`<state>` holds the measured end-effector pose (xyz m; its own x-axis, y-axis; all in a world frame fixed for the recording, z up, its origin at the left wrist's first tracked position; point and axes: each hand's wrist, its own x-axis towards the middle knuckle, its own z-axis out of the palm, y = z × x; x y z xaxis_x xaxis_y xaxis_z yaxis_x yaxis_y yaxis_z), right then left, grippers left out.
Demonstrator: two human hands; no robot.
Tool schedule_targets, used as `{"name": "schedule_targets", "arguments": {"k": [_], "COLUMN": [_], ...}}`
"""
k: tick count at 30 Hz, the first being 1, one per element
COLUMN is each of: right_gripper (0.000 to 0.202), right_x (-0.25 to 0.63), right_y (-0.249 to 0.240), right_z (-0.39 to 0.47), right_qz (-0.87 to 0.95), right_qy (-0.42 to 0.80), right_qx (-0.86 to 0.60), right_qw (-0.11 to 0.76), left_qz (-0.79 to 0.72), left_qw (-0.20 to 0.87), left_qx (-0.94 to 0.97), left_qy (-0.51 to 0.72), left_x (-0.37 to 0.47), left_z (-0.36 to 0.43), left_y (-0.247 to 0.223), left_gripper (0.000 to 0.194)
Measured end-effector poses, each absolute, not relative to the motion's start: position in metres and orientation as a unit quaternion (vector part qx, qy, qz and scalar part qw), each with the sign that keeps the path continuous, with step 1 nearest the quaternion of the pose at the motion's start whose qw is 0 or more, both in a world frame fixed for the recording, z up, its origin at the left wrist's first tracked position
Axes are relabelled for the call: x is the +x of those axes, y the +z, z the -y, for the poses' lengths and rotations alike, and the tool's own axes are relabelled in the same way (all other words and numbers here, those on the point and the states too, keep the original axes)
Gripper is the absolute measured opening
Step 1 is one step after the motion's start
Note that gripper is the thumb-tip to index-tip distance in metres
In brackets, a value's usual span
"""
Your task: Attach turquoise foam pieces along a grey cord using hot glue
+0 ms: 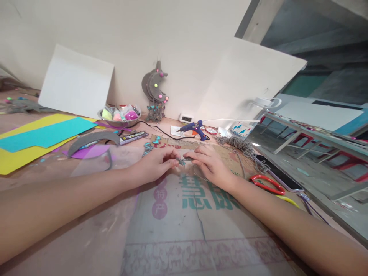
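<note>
The pinkish bench [54, 165] stretches across the frame, a large printed sheet [175, 230] spread flat on it at lower centre. A yellow sheet [17, 159] lies at the left; a metal bowl [115, 124] stands left of centre. A blue glue gun [197, 127] rests slightly above centre. Toward the right lie grey yarn [244, 146], a dark-screened phone [277, 173] and a red loop handle [266, 185].

Beyond the piece [181, 162] gripped between left hand [156, 163] and right hand [211, 163] lies the glue gun [193, 128], the ornament [156, 89] farther back by the wall [184, 50], the bowl [119, 124] leftward, cord [241, 146] and phone [278, 174] rightward.
</note>
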<state>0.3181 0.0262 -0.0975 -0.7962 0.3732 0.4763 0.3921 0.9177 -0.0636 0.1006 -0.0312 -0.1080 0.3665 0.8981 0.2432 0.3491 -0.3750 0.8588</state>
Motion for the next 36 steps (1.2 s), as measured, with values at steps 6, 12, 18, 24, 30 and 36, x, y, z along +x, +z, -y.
{"name": "schedule_targets", "arguments": {"k": [6, 12, 18, 24, 30, 36], "right_gripper": [0.032, 0.033, 0.031, 0.033, 0.031, 0.03], "right_x": [0.3173, 0.3168, 0.3183, 0.3182, 0.3185, 0.3202], "right_y": [-0.0972, -0.0965, -0.0973, -0.0979, -0.0975, -0.0972], "right_z": [-0.0258, -0.0267, -0.0277, -0.0263, -0.0259, -0.0258], "right_qz": [0.942, 0.939, 0.94, 0.938, 0.943, 0.942], "right_qy": [-0.004, 0.0, 0.006, 0.004, -0.007, -0.028], "right_qx": [-0.212, -0.218, -0.212, -0.214, -0.202, -0.199], "right_qw": [0.261, 0.266, 0.266, 0.274, 0.264, 0.269], "left_qz": [-0.435, -0.434, -0.429, -0.437, -0.431, -0.44], "left_qw": [0.33, 0.336, 0.334, 0.332, 0.344, 0.337], "left_qx": [0.743, 0.739, 0.743, 0.744, 0.742, 0.74], "left_qy": [0.386, 0.391, 0.39, 0.383, 0.382, 0.381], "left_x": [0.1, 0.0997, 0.0994, 0.0999, 0.0998, 0.1002], "left_z": [0.0293, 0.0293, 0.0291, 0.0302, 0.0312, 0.0308], "left_y": [-0.108, -0.109, -0.1097, -0.1072, -0.1061, -0.1064], "left_gripper": [0.01, 0.011, 0.011, 0.011, 0.009, 0.009]}}
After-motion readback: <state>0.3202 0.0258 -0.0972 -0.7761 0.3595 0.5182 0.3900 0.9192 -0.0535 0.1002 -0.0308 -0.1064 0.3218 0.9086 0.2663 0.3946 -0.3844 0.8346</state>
